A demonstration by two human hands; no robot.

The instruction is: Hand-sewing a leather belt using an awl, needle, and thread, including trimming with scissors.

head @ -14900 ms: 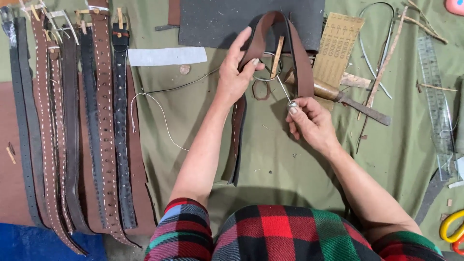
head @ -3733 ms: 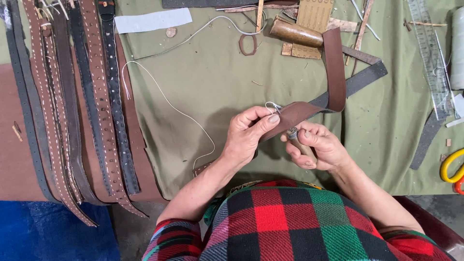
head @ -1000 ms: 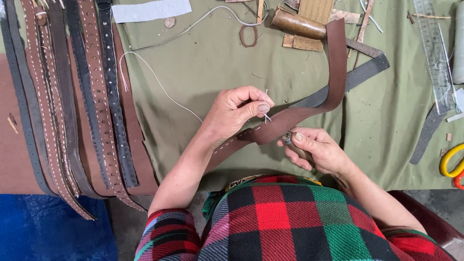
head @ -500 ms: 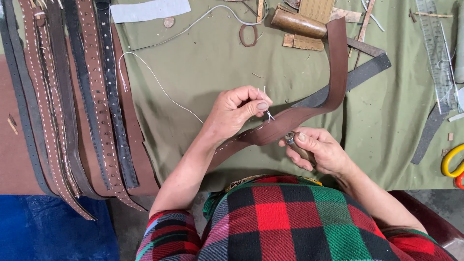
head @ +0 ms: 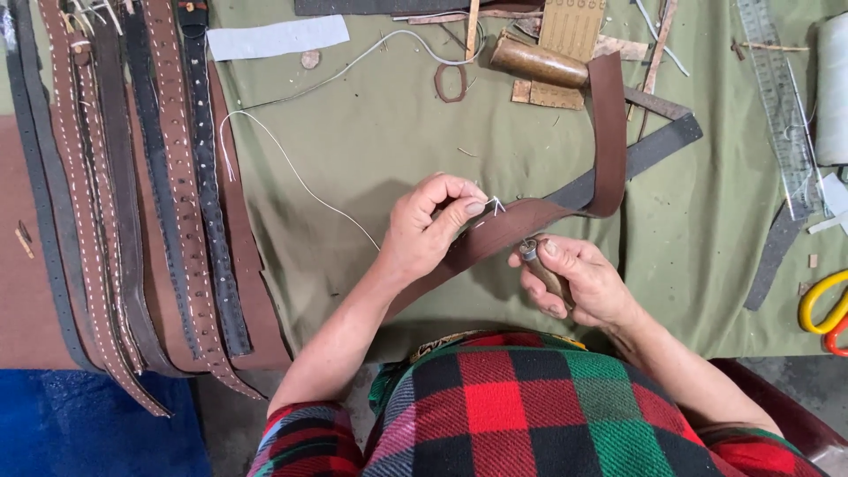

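Note:
A long brown leather belt [head: 608,132] loops across the green cloth [head: 371,168] and runs down toward my body. My left hand [head: 426,228] pinches the belt's edge with thumb and forefinger where a bit of white thread [head: 495,205] sticks out. A long white thread [head: 291,168] trails away up and to the left. My right hand [head: 574,278] is closed around a wooden-handled awl [head: 541,265], its tip pointing up at the underside of the belt beside the left hand.
Several finished stitched belts [head: 132,194] hang in a row at the left. A wooden-handled tool [head: 537,64], a punched leather piece [head: 572,35], a dark strap [head: 645,150], a clear ruler [head: 782,97] and yellow-handled scissors [head: 821,305] lie around the cloth.
Since a second ago my left hand's thumb and forefinger have shifted a little along the belt edge at the thread. My right hand stays put with the awl.

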